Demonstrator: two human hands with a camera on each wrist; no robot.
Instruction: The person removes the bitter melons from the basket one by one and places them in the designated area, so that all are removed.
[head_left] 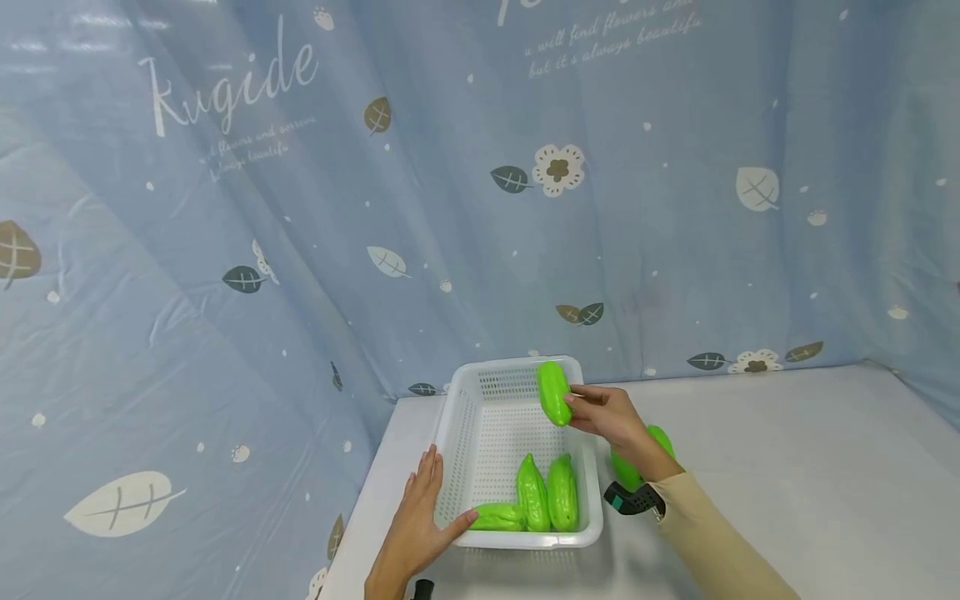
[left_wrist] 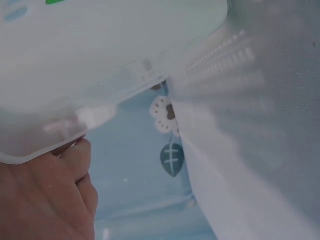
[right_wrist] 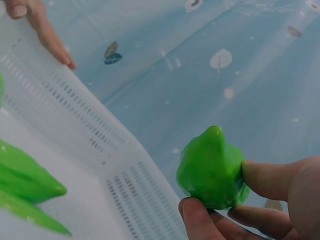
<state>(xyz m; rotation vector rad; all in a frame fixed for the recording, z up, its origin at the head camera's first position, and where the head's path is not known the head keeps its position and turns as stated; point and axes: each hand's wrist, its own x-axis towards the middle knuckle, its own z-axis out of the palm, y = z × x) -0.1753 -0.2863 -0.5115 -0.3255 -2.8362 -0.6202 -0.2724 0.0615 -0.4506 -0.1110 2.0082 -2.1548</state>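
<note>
My right hand (head_left: 607,410) holds a glossy, bright green vegetable (head_left: 553,392), like a bitter gourd, between thumb and fingers above the basket's far right part. The right wrist view shows the gourd's (right_wrist: 210,170) pointed tip and ribbed body. The white plastic basket (head_left: 591,500) has slotted walls. Inside, at its near end, two gourds (head_left: 532,496) stand side by side and another (head_left: 498,517) lies crosswise. My left hand (head_left: 416,517) rests on the basket's near left corner, thumb over the rim, fingers straight along the outer wall. In the left wrist view some fingertips are hidden.
More green gourds (head_left: 660,437) lie on the white table (head_left: 780,442) right of the basket, partly behind my right forearm. A blue patterned curtain (head_left: 480,208) hangs behind the table and down its left side.
</note>
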